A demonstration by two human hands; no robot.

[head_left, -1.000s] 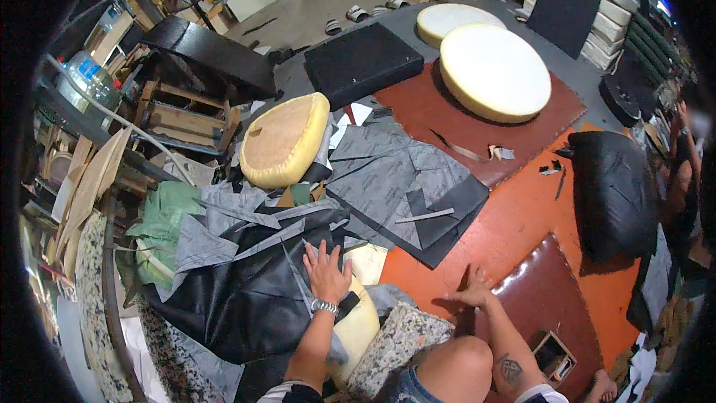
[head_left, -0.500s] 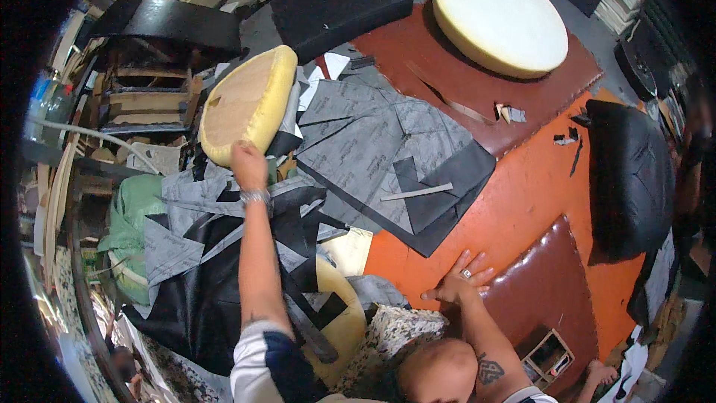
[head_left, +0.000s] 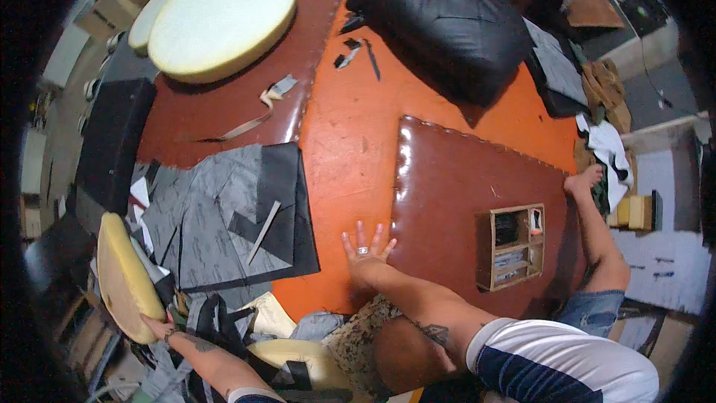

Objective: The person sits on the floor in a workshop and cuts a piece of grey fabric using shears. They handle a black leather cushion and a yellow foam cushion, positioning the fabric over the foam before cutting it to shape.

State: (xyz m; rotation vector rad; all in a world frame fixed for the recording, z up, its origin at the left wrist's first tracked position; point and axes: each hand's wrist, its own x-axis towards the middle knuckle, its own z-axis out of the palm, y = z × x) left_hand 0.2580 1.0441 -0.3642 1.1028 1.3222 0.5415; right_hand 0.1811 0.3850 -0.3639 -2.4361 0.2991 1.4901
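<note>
At the lower left, my left hand (head_left: 159,327) grips the near end of an oval seat pad (head_left: 134,272) with a yellow foam rim and a brown board face. The pad stands tilted on its edge beside grey-backed black upholstery sheets (head_left: 201,216). A pale narrow strip (head_left: 264,233) lies on those sheets. My right hand (head_left: 367,257), with a ring on one finger, is open, its fingers spread on the orange surface (head_left: 335,172). It holds nothing and lies by the edge of a brown studded panel (head_left: 462,179).
Two round white foam cushions (head_left: 224,19) lie at the far left. A stuffed black cushion (head_left: 447,30) sits at the far middle. On the brown panel rests a wooden compartment box (head_left: 512,247). A bare foot (head_left: 585,180) is at the right. Fabric scraps (head_left: 347,54) lie scattered.
The view has swung to the right, so things appear farther left. My left hand still grips the seat pad, and my right hand stays spread on the orange surface.
</note>
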